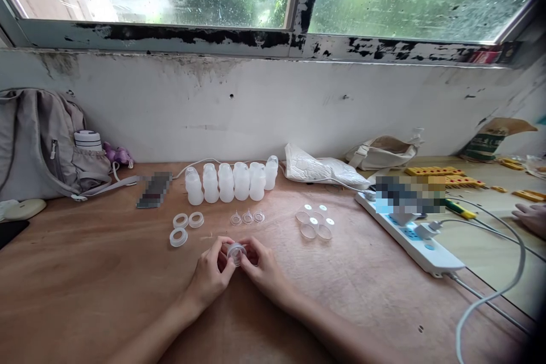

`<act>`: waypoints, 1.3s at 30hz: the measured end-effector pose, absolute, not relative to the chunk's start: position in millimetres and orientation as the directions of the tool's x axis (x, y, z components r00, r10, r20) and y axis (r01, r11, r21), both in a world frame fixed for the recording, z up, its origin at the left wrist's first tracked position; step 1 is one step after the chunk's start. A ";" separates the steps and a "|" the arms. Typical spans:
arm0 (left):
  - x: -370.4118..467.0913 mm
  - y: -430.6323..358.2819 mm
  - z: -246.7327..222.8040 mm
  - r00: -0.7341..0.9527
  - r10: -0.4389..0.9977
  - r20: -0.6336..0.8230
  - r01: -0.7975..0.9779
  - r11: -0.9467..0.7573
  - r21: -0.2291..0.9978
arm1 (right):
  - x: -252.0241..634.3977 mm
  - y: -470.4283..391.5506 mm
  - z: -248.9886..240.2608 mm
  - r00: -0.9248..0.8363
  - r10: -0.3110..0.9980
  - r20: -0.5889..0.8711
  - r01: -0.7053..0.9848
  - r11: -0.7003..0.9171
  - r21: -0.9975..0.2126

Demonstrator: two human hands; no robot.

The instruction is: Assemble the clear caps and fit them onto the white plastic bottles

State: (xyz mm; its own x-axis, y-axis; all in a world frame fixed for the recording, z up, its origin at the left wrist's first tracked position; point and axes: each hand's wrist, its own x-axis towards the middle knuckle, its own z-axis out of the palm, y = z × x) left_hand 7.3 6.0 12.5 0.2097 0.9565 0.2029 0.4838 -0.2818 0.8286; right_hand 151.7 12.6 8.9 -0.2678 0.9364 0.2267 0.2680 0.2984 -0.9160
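Both of my hands meet above the table, with a translucent bottle collar ring [236,251] between them. My left hand [214,266] grips its left side with thumb and fingers. From the right, my right hand [261,266] pinches the same ring. Whether a teat sits inside it, I cannot make out. Three similar collar rings [178,237] lie to the left. Three clear teats [248,216] stand just beyond my hands. Several clear round caps [307,231] and small white discs [314,220] lie to the right. Frosted baby bottles [226,183] stand in rows behind.
A white power strip [409,234] with plugs and grey cables lies on the right. At the back are a white plastic package [309,165] and a beige bag [381,153]. A grey backpack [40,142] and a blurred phone [154,190] are left. Another person's hand [531,219] shows far right.
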 end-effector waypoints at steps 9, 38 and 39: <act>7.7 5.9 11.6 0.210 0.954 0.212 0.500 -0.292 0.815 | 150.9 11.2 10.8 -0.267 0.929 0.258 0.263 0.328 -0.907; 12.1 4.8 13.6 0.196 0.979 0.053 0.251 -0.102 0.963 | 153.2 13.6 2.2 -0.214 0.967 0.137 0.189 0.179 -0.966; 12.5 4.5 13.2 0.197 0.979 0.054 0.242 -0.102 0.965 | 152.6 13.7 1.0 -0.214 0.969 0.125 0.172 0.163 -0.972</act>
State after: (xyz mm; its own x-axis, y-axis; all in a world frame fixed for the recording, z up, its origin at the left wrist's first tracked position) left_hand 12.5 4.5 13.2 0.1970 0.9789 0.0539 0.2416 -0.1018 0.9650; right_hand 152.6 13.7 1.0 -0.2140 0.9688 0.1249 0.1716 0.1632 -0.9716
